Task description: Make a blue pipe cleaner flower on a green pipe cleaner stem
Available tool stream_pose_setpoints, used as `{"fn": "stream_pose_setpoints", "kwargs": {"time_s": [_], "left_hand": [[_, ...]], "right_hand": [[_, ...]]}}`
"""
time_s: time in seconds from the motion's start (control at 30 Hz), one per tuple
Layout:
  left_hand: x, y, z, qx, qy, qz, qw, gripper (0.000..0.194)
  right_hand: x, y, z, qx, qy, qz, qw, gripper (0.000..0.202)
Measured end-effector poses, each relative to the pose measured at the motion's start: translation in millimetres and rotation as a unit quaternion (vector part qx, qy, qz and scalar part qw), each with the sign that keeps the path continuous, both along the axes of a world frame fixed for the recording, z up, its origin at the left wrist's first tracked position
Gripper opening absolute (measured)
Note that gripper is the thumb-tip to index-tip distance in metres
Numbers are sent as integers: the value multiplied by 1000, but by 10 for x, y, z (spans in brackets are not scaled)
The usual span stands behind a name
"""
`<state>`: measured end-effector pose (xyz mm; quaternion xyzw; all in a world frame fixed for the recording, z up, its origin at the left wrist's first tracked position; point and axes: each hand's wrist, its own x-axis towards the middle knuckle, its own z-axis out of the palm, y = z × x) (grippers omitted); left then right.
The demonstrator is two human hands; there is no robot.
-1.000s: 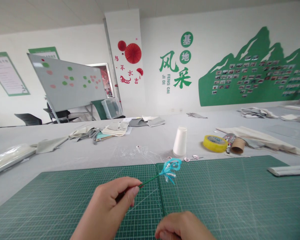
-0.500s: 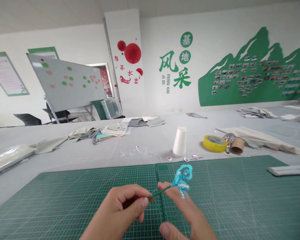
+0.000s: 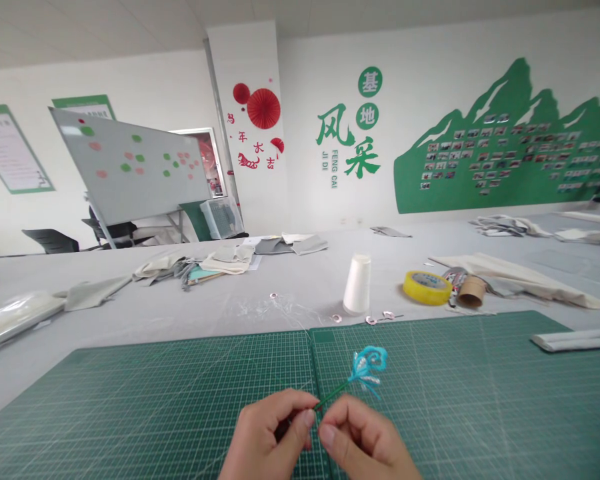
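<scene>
A blue craft flower point(image 3: 366, 368) with a curled petal and pearly white beads tilts up to the right on a thin green stem point(image 3: 333, 395). My left hand point(image 3: 275, 433) pinches the stem near its lower end between thumb and fingertips. Close beside it, my right hand point(image 3: 363, 437) is closed, thumb against curled fingers, just below the stem. What those fingers hold, if anything, is too small to make out. Both hands are above two green cutting mats point(image 3: 180, 380) point(image 3: 460, 380) laid side by side.
Beyond the mats stand a white thread cone point(image 3: 357, 283), a yellow tape roll point(image 3: 427, 288) and a brown cardboard core point(image 3: 472, 291). Small metal rings point(image 3: 371, 320) and loose thread point(image 3: 285, 308) lie nearby. Folded fabric point(image 3: 577, 340) rests on the right mat; cloth pieces point(image 3: 230, 259) lie farther back.
My left hand has moved right and slightly down with the flower. My right hand has gone from spread fingers behind the flower to a closed pinch beside the left fingertips.
</scene>
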<state>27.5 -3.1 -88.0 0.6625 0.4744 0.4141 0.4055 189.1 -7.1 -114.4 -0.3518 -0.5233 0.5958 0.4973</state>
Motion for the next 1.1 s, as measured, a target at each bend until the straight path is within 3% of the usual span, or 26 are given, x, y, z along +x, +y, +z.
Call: {"fn": "stream_pose_setpoints", "kwargs": {"time_s": [0.07, 0.17, 0.27, 0.67, 0.9, 1.1], "left_hand": [[1, 40, -63, -84, -90, -25, 992, 11], [5, 117, -146, -210, -217, -104, 948, 29], [22, 176, -212, -262, -276, -151, 912, 43], [37, 137, -184, -330, -335, -194, 861, 37], [61, 180, -300, -319, -340, -218, 858, 38], [90, 226, -459, -291, -347, -239, 859, 44]], "right_hand": [[22, 18, -27, 15, -29, -1, 999, 47], [80, 62, -86, 29, -66, -18, 997, 46], [146, 101, -110, 30, -97, -19, 995, 41], [114, 140, -209, 2, -65, -24, 998, 51], [104, 170, -250, 3, -62, -21, 998, 49], [115, 176, -225, -24, -52, 23, 998, 48]]}}
